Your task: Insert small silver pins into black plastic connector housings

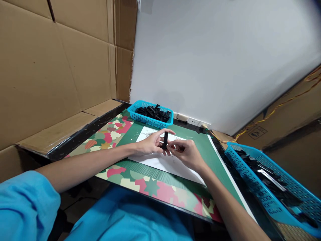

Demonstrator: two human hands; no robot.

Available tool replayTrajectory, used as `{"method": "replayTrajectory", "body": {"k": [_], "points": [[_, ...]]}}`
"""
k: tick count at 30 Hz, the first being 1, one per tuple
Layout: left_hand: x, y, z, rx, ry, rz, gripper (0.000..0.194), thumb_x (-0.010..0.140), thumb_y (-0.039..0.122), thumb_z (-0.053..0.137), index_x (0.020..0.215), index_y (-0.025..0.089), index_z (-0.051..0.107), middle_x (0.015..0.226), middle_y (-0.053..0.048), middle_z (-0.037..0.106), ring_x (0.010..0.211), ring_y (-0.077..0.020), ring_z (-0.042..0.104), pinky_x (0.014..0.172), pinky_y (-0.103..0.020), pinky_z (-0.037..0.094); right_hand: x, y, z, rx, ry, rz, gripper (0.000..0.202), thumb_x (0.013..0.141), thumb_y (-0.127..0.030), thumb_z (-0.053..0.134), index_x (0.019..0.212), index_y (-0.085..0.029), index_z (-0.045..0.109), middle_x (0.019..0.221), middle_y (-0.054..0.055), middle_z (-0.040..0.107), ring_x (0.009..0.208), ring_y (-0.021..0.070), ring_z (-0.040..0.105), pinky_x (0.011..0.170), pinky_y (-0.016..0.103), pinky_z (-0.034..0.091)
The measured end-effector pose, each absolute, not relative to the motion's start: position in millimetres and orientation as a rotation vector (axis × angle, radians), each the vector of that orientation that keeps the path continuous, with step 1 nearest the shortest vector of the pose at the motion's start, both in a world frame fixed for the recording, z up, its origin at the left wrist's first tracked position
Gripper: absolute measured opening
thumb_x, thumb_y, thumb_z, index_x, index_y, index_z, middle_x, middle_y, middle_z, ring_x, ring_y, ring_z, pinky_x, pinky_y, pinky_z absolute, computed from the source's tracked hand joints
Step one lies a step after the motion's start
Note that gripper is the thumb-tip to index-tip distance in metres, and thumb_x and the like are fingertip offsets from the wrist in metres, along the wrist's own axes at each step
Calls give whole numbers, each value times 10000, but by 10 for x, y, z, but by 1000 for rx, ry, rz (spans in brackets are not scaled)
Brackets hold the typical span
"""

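While cardboard [75,67] walls off the left side, a green mat [213,147] with a patterned border [150,188] covers the table before the person. Toward the far edge, left of centre, sits a blue basket [140,118] heaped with loose black pieces [152,112]. Nearer, the left hand [147,143] holds one slim black part [165,140] upright above a white sheet [155,163], its fingers closed around the part from the left. Some small dark specks [147,134] lie on the sheet's far left; they are too small to name. Just right of the part, the right hand [187,150] has its fingertips drawn narrow by the part's lower end; whether they pinch it or some tiny piece, I cannot tell. So this one part seems to be mid-handling, not set down. At the right edge, a longer blue basket [265,197] holds many more dark pieces [265,174]. Which basket holds handled pieces and which untouched ones does not show, so how much is left cannot be judged.
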State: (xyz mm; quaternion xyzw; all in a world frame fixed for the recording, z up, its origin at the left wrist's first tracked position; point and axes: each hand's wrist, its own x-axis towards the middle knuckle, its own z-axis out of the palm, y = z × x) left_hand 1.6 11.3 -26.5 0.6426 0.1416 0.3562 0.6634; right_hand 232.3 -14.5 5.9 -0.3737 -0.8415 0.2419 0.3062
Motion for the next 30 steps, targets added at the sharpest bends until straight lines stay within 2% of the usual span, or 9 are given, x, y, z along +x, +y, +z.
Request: {"method": "replayTrajectory", "body": {"k": [6, 13, 20, 23, 27, 30], "points": [[7, 93, -243, 1449, 316, 801, 835, 756, 23, 784, 1483, 283, 467, 1147, -78, 675, 1000, -250, 775, 920, -424, 609, 2321, -142, 56, -1002, -2230, 639, 165, 967, -271, 688, 932, -175, 818, 780, 37, 758, 578, 120, 454, 565, 273, 365], [4, 85, -238, 1447, 286, 801, 864, 737, -45, 710, 1497, 297, 481, 1154, -65, 674, 998, -224, 765, 938, -413, 595, 2330, -131, 42, -996, -2229, 658, 194, 981, -310, 696, 960, -177, 836, 780, 44, 776, 575, 130, 511, 564, 272, 390], [12, 92, -226, 1437, 268, 785, 833, 746, -24, 739, 1475, 283, 476, 1238, -106, 679, 972, -216, 765, 900, -388, 590, 2318, -148, 63, -934, -2211, 782, 210, 1015, -322, 684, 993, -203, 856, 839, 52, 814, 693, 177, 665, 673, 282, 485], [19, 99, -233, 1433, 264, 782, 837, 743, -14, 758, 1472, 285, 475, 1234, -99, 672, 971, -218, 767, 911, -398, 594, 2313, -158, 90, -960, -2221, 772, 215, 1014, -333, 686, 987, -209, 859, 833, 51, 814, 657, 168, 630, 656, 284, 472], [23, 113, -253, 1434, 273, 786, 817, 747, 18, 785, 1460, 282, 487, 1208, -94, 671, 978, -235, 772, 919, -425, 605, 2322, -152, 96, -1013, -2252, 699, 226, 1001, -361, 701, 979, -199, 858, 774, 44, 787, 568, 134, 498, 566, 274, 389], [21, 125, -271, 1437, 282, 791, 821, 744, 27, 800, 1463, 276, 491, 1188, -94, 673, 973, -241, 775, 915, -438, 610, 2332, -144, 92, -1032, -2277, 681, 263, 1003, -395, 695, 963, -187, 852, 732, 44, 757, 563, 132, 472, 543, 270, 364]]}}
